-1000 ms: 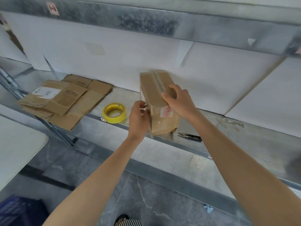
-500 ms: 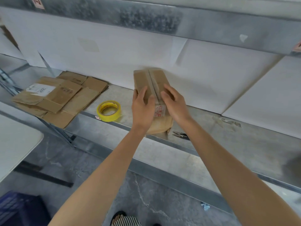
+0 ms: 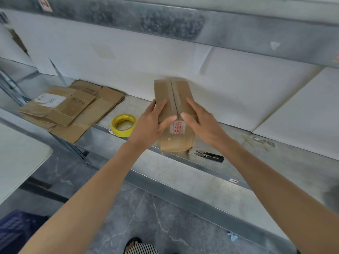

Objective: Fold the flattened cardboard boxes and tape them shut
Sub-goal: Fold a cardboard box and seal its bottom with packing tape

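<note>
1. At the bottom edge, a striped shoe (image 3: 140,248) stands on the grey floor (image 3: 165,217), and a dark blue crate (image 3: 12,230) is in the lower left corner.
2. At the left, the rounded corner of a white desk (image 3: 18,158) comes into the view.
3. Both forearms reach forward over the front edge of a metal shelf (image 3: 238,167).
4. The left hand (image 3: 152,123) lies flat on the left top flap of the folded cardboard box (image 3: 174,96), with straight fingers and the thumb pointing to the middle seam.
5. The right hand (image 3: 201,121) lies the same way on the right top flap. The two thumbs are close together at the seam but do not touch. Neither hand grasps anything.
6. The box stands on the shelf near its front edge. Its two top flaps meet in a line, and its near face has a small red label.
7. Black thread snips (image 3: 211,156) lie just right of the box.
8. A yellow tape roll (image 3: 123,125) lies flat to the left of the box.
9. Further left, flattened cardboard boxes (image 3: 73,107) lie in a loose pile.
10. White panels (image 3: 165,61) stand behind the shelf.
</note>
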`<state>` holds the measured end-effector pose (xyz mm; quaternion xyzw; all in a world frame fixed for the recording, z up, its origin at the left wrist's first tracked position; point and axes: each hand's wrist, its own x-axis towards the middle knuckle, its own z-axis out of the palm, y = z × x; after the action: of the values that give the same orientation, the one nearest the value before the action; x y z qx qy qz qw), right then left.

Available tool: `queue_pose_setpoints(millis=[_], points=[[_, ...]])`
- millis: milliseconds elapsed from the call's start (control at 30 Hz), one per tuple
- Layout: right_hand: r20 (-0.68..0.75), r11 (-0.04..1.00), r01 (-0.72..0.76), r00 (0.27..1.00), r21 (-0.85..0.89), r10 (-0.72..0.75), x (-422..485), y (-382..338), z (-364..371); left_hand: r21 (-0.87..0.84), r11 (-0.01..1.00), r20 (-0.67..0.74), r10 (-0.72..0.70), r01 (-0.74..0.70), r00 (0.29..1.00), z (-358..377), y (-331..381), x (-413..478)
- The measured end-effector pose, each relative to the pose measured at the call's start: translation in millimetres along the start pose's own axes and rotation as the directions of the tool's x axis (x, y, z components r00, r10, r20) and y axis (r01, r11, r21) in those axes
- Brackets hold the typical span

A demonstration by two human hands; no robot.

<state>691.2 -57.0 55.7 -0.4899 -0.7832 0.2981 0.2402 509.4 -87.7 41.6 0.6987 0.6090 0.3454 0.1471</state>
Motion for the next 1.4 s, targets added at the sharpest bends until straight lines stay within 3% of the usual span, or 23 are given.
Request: queue_pose_setpoints(millis=[167,400,600,700,900,1033,1133,1400], points=[[0.059,0.971,0.078,0.996,-0.225,-0.067,4,3,-10,0.177,0.984,0.122,0.010,-0.032,0.993,-9,-9,7],[0.174,0.937,0.119,0.983,-0.328,-0.064,5,-2,-20,0.152,0.988,0.253,-0.059,0.020,0.966,-15,-8,7],[0.400,0.937,0.051,0.911,-0.346,0.099,14,-6,-48,0.182,0.982,0.549,-0.147,0.054,0.823,-41,-4,26],[0.433,0.910,0.056,0.890,-0.412,0.141,21,-4,-57,0.188,0.981,0.588,-0.145,0.039,0.796,-46,-4,33],[0.415,0.970,0.000,0.904,-0.244,0.104,23,-4,-61,0.164,0.986,0.488,-0.108,0.030,0.866,-51,8,30],[0.396,0.979,0.003,0.915,-0.204,0.079,21,-2,-58,0.338,0.940,0.437,-0.120,-0.039,0.891,-45,0,24],[0.368,0.987,-0.020,0.927,-0.161,0.079,17,2,-50,0.421,0.900,0.360,-0.049,-0.115,0.932,-32,-11,14],[0.279,0.997,-0.051,0.958,-0.058,0.066,-1,4,-26,0.197,0.980,0.040,-0.036,0.028,0.999,-7,-4,4]])
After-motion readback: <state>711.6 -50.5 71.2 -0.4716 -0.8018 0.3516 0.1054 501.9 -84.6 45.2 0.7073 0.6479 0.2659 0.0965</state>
